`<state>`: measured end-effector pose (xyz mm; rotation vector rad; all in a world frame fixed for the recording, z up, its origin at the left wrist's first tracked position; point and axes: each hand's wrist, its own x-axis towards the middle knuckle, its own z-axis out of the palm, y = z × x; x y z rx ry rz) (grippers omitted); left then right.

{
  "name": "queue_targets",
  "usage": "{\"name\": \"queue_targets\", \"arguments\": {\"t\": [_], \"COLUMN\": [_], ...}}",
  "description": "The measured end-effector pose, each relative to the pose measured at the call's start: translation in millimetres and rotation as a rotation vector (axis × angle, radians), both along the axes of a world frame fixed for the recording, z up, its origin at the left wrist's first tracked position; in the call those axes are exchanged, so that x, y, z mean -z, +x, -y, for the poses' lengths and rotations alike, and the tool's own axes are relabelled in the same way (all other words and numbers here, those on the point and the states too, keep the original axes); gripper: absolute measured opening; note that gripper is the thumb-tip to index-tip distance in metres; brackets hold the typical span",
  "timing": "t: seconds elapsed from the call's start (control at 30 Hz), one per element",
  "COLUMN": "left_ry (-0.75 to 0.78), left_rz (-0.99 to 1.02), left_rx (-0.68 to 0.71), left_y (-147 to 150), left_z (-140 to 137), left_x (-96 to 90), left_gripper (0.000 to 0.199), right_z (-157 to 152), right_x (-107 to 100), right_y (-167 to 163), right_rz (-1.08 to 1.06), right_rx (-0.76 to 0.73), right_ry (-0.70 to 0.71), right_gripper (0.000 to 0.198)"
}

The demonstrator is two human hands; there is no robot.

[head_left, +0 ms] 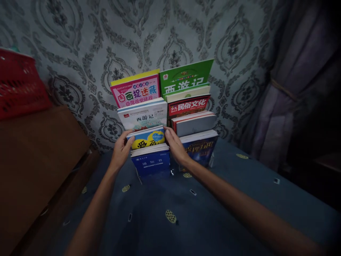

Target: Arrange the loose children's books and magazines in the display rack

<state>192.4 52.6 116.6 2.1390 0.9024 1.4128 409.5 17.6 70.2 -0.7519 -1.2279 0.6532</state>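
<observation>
Two side-by-side columns of upright books stand in tiers. My left hand (pixel 122 147) grips the left edge of a blue-and-yellow book (pixel 145 139), thumb at its front. On the same book's right edge is my right hand (pixel 175 145), its fingers partly hidden. Just in front stands a dark blue book (pixel 151 163) that covers the held book's lower part. Behind it are a white book (pixel 144 115) and a pink book (pixel 137 90). The right column has a green book (pixel 186 78), a red book (pixel 190 105), a grey-covered book (pixel 195 124) and a dark blue illustrated book (pixel 201 151).
The books stand on a dark blue patterned cloth (pixel 149 220) against a wall with ornate wallpaper (pixel 173 39). At left, a red plastic basket (pixel 22 85) sits on a brown box (pixel 39 156). A tied curtain (pixel 290 89) hangs at right.
</observation>
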Motion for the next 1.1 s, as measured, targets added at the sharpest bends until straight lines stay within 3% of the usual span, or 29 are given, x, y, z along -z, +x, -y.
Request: {"name": "queue_targets", "arguments": {"t": [0.13, 0.23, 0.37, 0.47, 0.57, 0.77, 1.1], "left_ry": [0.057, 0.2, 0.467, 0.505, 0.443, 0.416, 0.507], "left_rz": [-0.133, -0.38, -0.806, -0.966, -1.011, -1.0, -1.025], "left_rx": [-0.045, -0.205, -0.438, -0.421, -0.389, -0.481, -0.514], "left_y": [-6.4, -6.3, 14.0, 37.7, 54.0, 59.6, 59.7], "left_z": [9.5, 20.4, 35.1, 38.6, 33.8, 23.0, 21.4], "left_x": [-5.9, -20.0, -43.0, -52.9, -53.6, -46.1, -44.5], "left_gripper": [0.039, 0.036, 0.033, 0.032, 0.033, 0.035, 0.033], "right_z": [19.0, 28.0, 32.3, 35.3, 42.6, 58.7, 53.5], "right_x": [18.3, 27.0, 32.4, 37.6, 47.1, 65.0, 44.4], "right_y": [-2.2, -3.7, -5.0, -6.5, -9.0, -14.7, -7.3], "right_rz": [0.032, 0.077, 0.095, 0.078, 0.047, 0.073, 0.11], "right_rx": [0.09, 0.101, 0.103, 0.107, 0.123, 0.162, 0.101], "right_ry": [-0.005, -0.048, -0.08, -0.094, -0.108, -0.115, -0.061], "right_gripper": [0.063, 0.066, 0.068, 0.07, 0.07, 0.068, 0.069]}}
